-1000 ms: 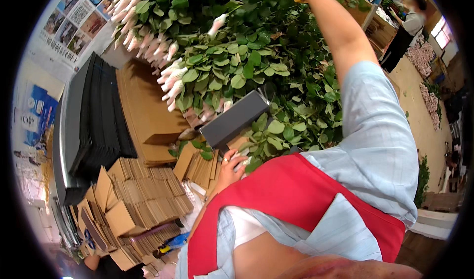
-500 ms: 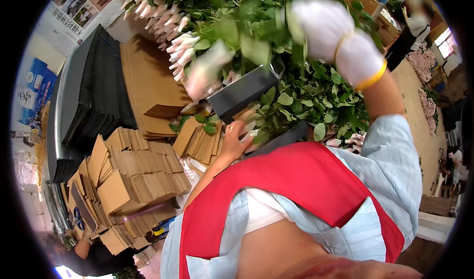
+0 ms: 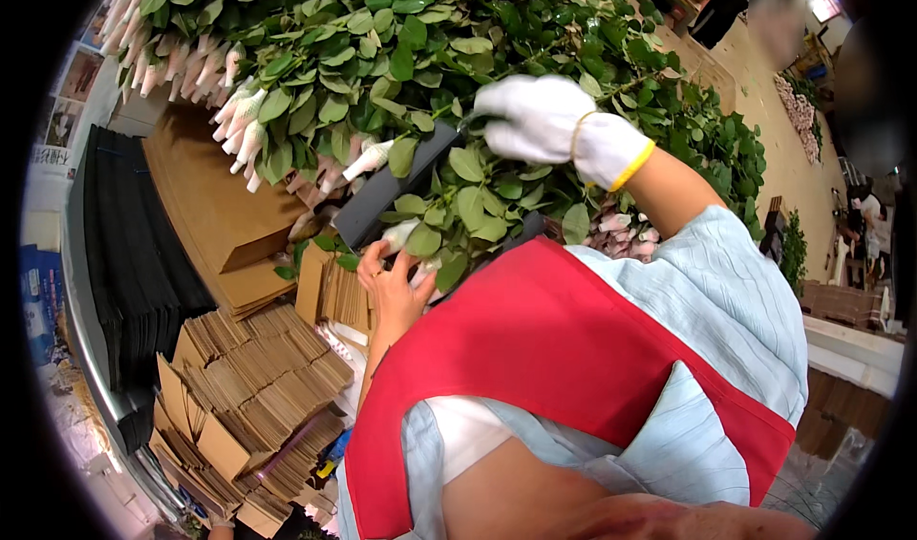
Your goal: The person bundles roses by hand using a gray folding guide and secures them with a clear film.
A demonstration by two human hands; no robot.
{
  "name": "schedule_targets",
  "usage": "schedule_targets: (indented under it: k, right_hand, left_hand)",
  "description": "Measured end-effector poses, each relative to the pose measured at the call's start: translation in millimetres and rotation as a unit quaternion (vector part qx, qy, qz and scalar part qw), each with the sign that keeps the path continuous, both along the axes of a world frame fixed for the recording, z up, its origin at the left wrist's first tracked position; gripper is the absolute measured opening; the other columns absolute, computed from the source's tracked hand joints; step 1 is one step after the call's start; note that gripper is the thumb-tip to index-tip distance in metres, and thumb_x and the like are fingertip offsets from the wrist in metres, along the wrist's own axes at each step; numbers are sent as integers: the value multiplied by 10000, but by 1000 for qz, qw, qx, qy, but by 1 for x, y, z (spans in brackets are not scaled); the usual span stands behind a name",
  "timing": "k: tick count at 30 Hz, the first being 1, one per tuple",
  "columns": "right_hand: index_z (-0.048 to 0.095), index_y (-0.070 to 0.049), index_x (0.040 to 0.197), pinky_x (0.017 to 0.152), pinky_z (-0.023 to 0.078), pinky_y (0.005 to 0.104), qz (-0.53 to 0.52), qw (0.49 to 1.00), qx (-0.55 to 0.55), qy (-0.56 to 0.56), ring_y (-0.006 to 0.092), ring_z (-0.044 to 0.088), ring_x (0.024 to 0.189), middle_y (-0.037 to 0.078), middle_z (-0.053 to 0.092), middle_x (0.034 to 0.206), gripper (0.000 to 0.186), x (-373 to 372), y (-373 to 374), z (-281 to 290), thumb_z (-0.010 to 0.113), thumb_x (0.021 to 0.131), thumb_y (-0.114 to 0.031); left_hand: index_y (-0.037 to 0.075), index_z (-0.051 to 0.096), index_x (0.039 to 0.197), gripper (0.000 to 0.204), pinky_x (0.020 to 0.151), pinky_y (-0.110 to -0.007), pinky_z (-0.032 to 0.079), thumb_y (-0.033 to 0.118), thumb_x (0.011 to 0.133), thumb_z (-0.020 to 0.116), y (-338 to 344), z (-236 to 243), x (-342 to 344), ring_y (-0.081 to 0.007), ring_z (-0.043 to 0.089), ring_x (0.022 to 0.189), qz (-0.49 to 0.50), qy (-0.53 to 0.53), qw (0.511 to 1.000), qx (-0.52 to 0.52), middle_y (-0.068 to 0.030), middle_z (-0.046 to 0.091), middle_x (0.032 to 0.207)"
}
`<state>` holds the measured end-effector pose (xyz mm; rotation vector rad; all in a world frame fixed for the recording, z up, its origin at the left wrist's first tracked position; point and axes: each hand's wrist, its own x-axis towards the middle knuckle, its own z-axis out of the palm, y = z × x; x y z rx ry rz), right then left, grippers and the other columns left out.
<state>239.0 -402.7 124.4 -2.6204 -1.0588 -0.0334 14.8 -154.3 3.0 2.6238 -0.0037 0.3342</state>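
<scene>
Two hands: left hand (image 3: 392, 290), bare, fingers spread against wrapped flower buds (image 3: 401, 237) just beside a dark grey panel (image 3: 390, 187); right hand (image 3: 537, 120), white-gloved, fingers curled above leafy stems (image 3: 473, 204), grip unclear.

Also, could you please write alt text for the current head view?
A white-gloved right hand is over leafy stems, near a dark grey panel, while the bare left hand is by pale wrapped flower heads. Folded cardboard is stacked at lower left, beside a red apron.
</scene>
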Motion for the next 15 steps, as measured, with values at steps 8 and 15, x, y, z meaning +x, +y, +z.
schedule_targets:
  k: [8,15]
  right_hand:
    - [670,-58,945,740,515,410,157,937,-280,141,300,662,883,147,687,964,256,100,62,-64,553,839,-259]
    - [695,-110,889,732,528,429,185,917,-317,156,313,658,849,109,698,948,263,92,83,23,537,830,-312]
  left_hand:
    - [13,650,1028,397,1005,-418,397,117,670,787,-4,0,18,-383,419,1237,-23,16,977,-211,-198,344,1407]
    - [7,589,1054,478,997,-410,412,176,662,805,4,-22,18,-359,453,1223,-56,-39,974,-216,-171,399,1374]
